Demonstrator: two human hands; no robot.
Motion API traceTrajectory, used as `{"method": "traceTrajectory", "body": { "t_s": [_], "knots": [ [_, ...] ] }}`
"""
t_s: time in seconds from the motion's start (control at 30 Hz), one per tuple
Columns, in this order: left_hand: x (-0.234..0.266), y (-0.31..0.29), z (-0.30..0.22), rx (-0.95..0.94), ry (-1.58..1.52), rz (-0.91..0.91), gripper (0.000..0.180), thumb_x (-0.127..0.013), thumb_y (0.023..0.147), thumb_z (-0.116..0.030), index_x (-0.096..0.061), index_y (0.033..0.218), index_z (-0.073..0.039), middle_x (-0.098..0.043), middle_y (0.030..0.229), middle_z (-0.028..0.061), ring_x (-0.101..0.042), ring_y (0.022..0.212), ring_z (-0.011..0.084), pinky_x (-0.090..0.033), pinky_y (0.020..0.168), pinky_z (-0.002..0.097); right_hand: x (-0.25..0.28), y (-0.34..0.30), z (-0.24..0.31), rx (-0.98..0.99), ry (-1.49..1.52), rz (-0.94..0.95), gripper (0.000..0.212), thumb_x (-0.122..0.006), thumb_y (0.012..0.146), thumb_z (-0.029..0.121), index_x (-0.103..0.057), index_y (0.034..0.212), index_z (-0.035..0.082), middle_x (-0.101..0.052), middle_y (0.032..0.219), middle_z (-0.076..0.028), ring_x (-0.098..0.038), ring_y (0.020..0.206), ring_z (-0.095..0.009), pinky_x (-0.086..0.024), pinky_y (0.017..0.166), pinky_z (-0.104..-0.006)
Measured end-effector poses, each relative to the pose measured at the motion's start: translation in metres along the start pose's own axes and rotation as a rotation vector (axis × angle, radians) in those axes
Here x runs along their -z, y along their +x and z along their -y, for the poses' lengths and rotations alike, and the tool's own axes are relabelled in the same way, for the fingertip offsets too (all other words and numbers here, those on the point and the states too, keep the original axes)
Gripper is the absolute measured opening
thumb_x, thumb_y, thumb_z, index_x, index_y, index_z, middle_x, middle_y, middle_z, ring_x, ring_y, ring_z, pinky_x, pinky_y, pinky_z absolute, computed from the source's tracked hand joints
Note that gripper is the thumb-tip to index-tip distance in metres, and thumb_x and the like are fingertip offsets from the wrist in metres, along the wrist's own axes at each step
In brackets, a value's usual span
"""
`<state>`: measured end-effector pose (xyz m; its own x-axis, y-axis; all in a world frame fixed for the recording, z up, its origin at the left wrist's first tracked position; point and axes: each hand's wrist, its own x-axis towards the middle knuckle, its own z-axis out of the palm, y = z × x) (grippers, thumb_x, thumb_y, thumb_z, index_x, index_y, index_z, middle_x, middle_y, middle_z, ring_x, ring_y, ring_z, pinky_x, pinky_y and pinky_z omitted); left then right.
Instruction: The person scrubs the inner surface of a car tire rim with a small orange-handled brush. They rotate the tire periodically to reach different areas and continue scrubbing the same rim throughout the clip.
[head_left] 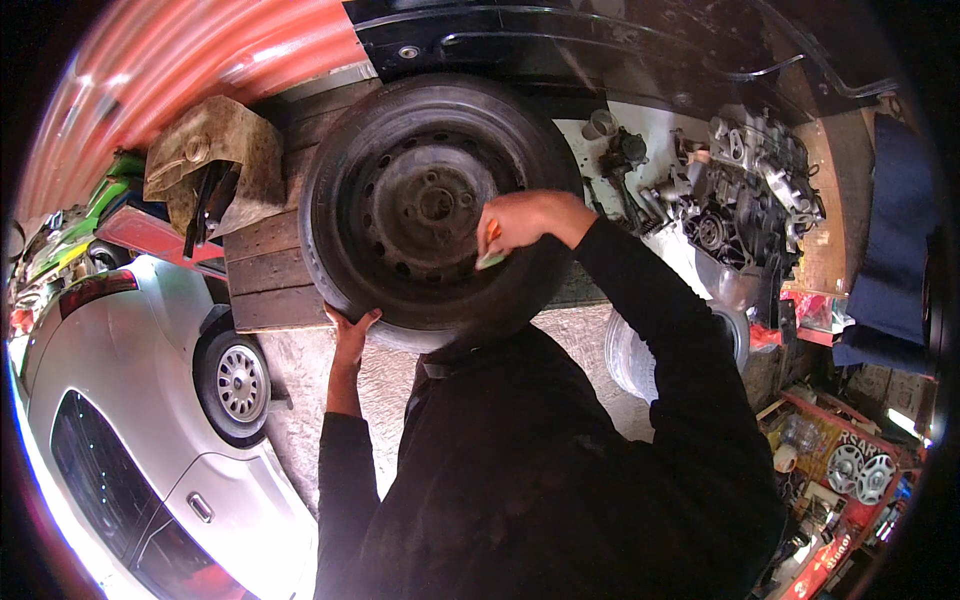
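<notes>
A dark steel car wheel with its black tyre (340,235) lies face up on a wooden bench. Its hub centre and ring of small holes face me. At the tyre's near left edge my left hand (350,335) grips the rubber, thumb and fingers spread round the rim of the tread. Over the right side of the steel rim, my right hand (525,222) is closed on a small orange and pale green tool (491,259). Its end is down at the inner rim. The hand hides most of it, so its kind is unclear.
Wooden planks (268,265) carry a stained box (215,150) at left. An engine (745,200) and loose metal parts stand to the right. A silver car (150,400) is at lower left, another tyre (630,355) at my right, and a cluttered red shelf (830,500) at lower right.
</notes>
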<state>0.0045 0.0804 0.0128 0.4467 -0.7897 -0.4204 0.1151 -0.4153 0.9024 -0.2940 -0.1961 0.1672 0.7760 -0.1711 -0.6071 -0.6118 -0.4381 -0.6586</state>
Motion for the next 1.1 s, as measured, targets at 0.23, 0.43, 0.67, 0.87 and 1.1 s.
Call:
{"method": "traceTrajectory", "body": {
  "t_s": [0.23,0.43,0.67,0.87,1.1],
  "knots": [
    [0.002,0.008,0.005,0.015,0.004,-0.001,0.128,-0.088,0.071,-0.015,0.004,0.159,-0.006,-0.025,0.158,0.0189,-0.030,0.144,0.0318,-0.025,0.120,0.0410,0.014,-0.001,0.005,0.166,-0.016,-0.161,0.022,-0.074,0.087,0.023,-0.080,0.104,0.009,-0.078,0.096,-0.013,-0.075,0.086,-0.023,-0.057,0.080,-0.0366],
    [0.003,0.005,0.003,0.001,-0.041,-0.001,0.126,-0.087,0.072,-0.015,0.004,0.159,-0.005,-0.025,0.158,0.0186,-0.030,0.143,0.0315,-0.026,0.119,0.0406,-0.014,0.017,-0.001,0.020,0.075,-0.130,0.022,-0.072,0.084,0.018,-0.078,0.098,0.003,-0.077,0.086,-0.012,-0.074,0.075,-0.020,-0.057,0.072,-0.0355],
    [-0.008,-0.003,-0.019,0.032,-0.016,0.006,0.124,-0.086,0.074,-0.012,0.005,0.159,-0.005,-0.025,0.158,0.0180,-0.030,0.144,0.0303,-0.024,0.120,0.0399,0.021,0.014,0.004,0.126,0.112,-0.175,0.022,-0.071,0.079,0.018,-0.079,0.093,0.003,-0.077,0.080,-0.011,-0.075,0.074,-0.020,-0.057,0.071,-0.0351],
    [-0.003,-0.001,-0.005,-0.047,-0.010,-0.011,0.115,-0.084,0.077,-0.016,-0.003,0.158,-0.009,-0.028,0.156,0.0152,-0.033,0.142,0.0296,-0.026,0.119,0.0400,-0.002,0.027,-0.023,0.047,0.005,-0.138,0.015,-0.069,0.078,0.016,-0.077,0.083,0.004,-0.074,0.074,-0.012,-0.073,0.067,-0.021,-0.056,0.064,-0.0387],
    [-0.007,0.002,-0.010,-0.001,0.006,0.007,0.122,-0.085,0.077,-0.017,0.004,0.159,-0.006,-0.027,0.158,0.0162,-0.032,0.143,0.0309,-0.026,0.119,0.0394,0.037,0.004,-0.014,0.081,-0.035,-0.169,0.023,-0.073,0.077,0.016,-0.081,0.097,0.007,-0.079,0.089,-0.008,-0.073,0.078,-0.019,-0.056,0.075,-0.0355]
  ]
}}
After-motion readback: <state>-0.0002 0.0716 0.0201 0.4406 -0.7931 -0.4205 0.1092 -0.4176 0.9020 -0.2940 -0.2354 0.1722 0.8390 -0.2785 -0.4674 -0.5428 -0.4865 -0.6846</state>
